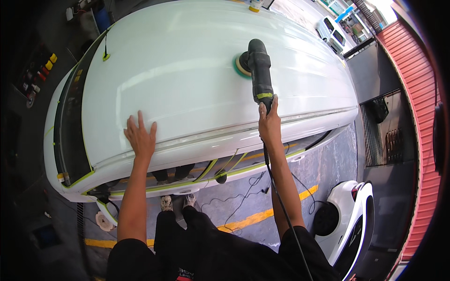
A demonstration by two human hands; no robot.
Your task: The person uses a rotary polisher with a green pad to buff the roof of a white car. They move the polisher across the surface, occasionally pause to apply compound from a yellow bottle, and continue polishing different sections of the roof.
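A white car roof point(187, 70) fills the upper middle of the view. My right hand point(269, 122) grips the rear handle of a black electric polisher point(259, 68), whose round green-edged pad point(241, 66) presses on the roof, far from me. The black cord point(281, 201) runs back along my right forearm. My left hand point(140, 138) lies flat with fingers spread on the roof near its closest edge, holding nothing.
Green masking tape point(220, 173) lines the car's windows and trim. A white scooter point(349, 220) stands at the lower right. Yellow lines point(253, 218) and loose cables cross the wet floor. A red shutter wall point(417, 93) is at right. Small bottles point(40, 72) sit at left.
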